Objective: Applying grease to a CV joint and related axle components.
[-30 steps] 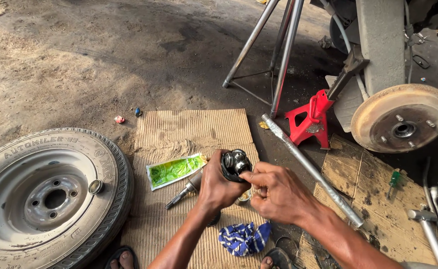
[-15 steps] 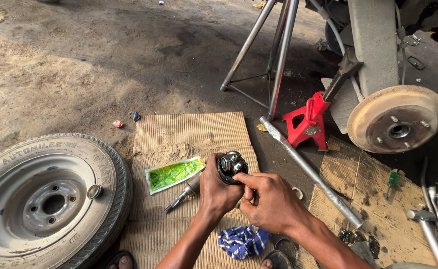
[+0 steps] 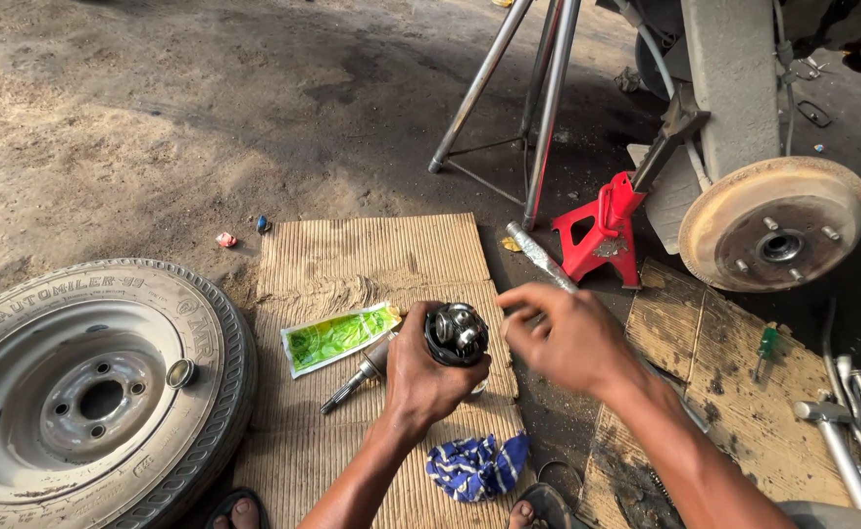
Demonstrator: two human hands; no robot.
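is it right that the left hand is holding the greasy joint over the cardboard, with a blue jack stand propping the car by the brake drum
Not quite. The left hand does hold the greasy joint over the cardboard, but the head view shows the jack stand by the brake drum is red, not blue.

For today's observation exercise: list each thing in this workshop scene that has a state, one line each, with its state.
Left hand: gripping the joint.
Right hand: open, beside the joint, holding nothing.
Greasy joint: held up, open end showing.
Wheel: off, lying flat.
Brake drum: bare, studs exposed.
Red jack stand: upright.
Green sachet: lying flat on the cardboard.
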